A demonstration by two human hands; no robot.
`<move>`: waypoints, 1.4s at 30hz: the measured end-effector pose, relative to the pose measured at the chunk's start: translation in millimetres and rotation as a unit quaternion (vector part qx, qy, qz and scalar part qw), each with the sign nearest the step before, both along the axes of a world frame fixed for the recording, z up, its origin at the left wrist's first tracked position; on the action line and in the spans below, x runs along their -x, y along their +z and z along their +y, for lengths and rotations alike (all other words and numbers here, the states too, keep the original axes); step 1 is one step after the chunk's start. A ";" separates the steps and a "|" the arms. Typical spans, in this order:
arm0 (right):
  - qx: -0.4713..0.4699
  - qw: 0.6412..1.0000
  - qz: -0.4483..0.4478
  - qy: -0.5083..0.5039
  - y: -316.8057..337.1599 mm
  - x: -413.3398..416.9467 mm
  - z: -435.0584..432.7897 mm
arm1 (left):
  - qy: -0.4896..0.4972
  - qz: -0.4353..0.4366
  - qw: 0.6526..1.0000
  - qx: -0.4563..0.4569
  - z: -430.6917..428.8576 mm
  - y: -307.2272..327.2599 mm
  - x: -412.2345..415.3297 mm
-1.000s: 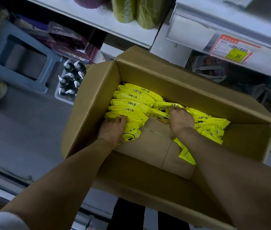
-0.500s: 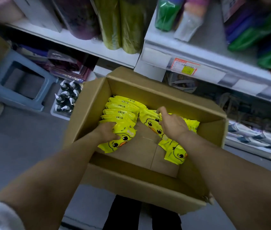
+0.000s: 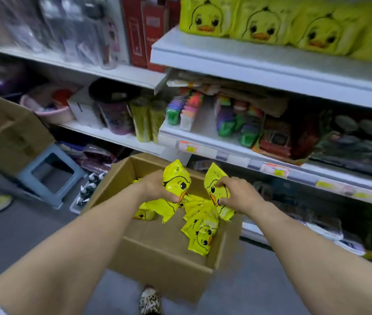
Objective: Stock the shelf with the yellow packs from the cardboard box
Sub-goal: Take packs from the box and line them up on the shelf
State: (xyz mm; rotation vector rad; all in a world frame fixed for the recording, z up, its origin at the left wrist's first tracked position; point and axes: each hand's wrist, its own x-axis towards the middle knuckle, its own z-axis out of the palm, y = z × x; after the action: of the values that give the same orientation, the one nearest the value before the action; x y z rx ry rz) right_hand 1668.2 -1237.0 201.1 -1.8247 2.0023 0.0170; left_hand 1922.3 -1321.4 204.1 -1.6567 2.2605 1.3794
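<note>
Nothing legible: dark print atop the yellow duck-face plastic packs (image 3: 177,176) at centre, red-and-yellow paper price tags (image 3: 275,170) along the white shelf edge (image 3: 232,158), all too blurred.

Left grip (image 3: 157,186) and right grip (image 3: 237,196) both curled tight, side by side.

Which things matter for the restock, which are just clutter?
Job: left hand and right hand, each gripping yellow duck-print packs; loose packs in open brown cardboard box; matching packs on white top shelf.
Clutter: grey-blue plastic stool; pink plastic basin; green rolls.
</note>
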 end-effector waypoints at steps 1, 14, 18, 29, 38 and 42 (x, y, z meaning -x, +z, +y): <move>0.008 1.000 0.000 -0.006 12.6 15.0 16.9 | -0.007 -0.004 1.000 0.016 12.5 16.4 13.7; 0.171 0.976 0.079 -0.105 176.7 229.4 193.7 | -0.079 0.012 0.989 0.124 132.8 195.3 232.0; 0.205 0.962 0.105 -0.149 212.1 291.6 239.0 | -0.120 0.040 0.983 0.135 150.3 236.9 305.3; 0.270 0.914 0.109 -0.283 280.4 443.1 314.1 | -0.233 0.046 0.963 0.130 159.0 310.2 511.8; 0.229 0.892 0.168 -0.352 314.7 598.0 330.5 | -0.300 0.039 0.938 0.168 157.4 331.3 701.5; 0.246 0.878 0.170 -0.373 321.4 658.2 334.0 | -0.294 0.015 0.932 0.211 149.1 336.5 765.7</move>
State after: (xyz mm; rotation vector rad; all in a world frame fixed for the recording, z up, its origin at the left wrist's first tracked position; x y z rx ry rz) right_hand 1010.0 -903.1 522.4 -1.2034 3.0684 -0.4694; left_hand 1156.6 -1172.2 540.6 -0.8626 2.8725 0.8222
